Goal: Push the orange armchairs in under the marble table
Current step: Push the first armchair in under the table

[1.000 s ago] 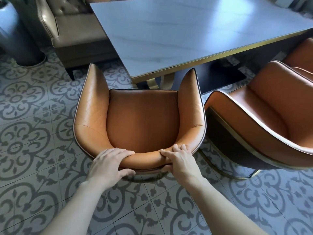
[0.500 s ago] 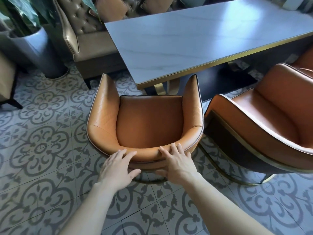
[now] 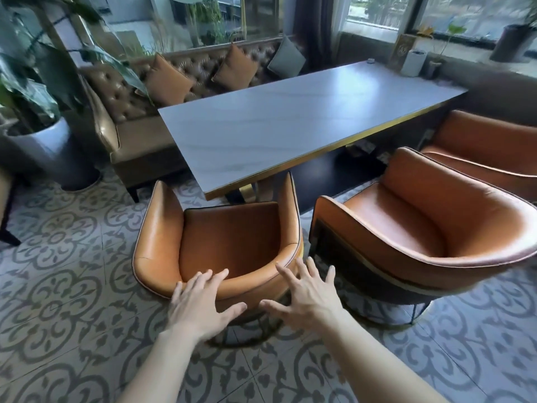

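An orange armchair stands at the near left corner of the marble table, its seat front just under the gold edge. My left hand hovers at the chair's backrest with fingers spread, fingertips on or just off the top rim. Fingers also spread, my right hand is by the backrest's right end and holds nothing. A second orange armchair stands to the right, turned at an angle and pulled out from the table. A third orange armchair sits further right by the table's long side.
A brown tufted sofa with cushions runs along the table's far side. A large potted plant stands at the left. Patterned floor tiles surround the chairs. A small white container sits past the table's far end.
Both hands have let go of the backrest and opened, fingers now spread. The chair sits closer to the table, and the view has lifted and pulled back.
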The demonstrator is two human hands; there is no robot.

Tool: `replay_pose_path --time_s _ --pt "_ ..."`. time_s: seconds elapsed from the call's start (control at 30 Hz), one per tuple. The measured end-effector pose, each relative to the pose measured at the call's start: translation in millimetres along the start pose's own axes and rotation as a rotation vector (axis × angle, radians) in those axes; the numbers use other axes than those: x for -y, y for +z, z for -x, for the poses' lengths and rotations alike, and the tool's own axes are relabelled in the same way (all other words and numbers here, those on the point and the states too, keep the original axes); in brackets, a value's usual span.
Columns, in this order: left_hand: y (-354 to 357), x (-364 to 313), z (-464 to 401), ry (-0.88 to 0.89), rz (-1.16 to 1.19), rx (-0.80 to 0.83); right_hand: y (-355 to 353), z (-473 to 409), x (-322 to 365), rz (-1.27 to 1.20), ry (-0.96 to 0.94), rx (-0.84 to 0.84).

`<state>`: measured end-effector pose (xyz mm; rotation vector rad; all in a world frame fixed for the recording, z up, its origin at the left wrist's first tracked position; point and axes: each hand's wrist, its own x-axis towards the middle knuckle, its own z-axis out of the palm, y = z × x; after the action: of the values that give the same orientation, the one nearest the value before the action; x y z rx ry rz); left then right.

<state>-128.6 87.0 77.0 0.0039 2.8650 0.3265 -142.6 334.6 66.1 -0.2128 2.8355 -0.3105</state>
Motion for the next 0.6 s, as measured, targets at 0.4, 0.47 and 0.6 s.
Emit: replay_pose_path --time_s 0.4,0.47,0.6 --pt "-32 -61 28 0.233 0.055 -0.005 -64 99 -25 0.06 0.246 -0.131" --pt "-31 -79 29 0.28 0.059 -0.004 -70 113 -35 0.051 0.288 -0.136" --pt "-26 -120 24 0.355 0.043 -0.013 -83 137 -67 0.008 0.363 -0.157"
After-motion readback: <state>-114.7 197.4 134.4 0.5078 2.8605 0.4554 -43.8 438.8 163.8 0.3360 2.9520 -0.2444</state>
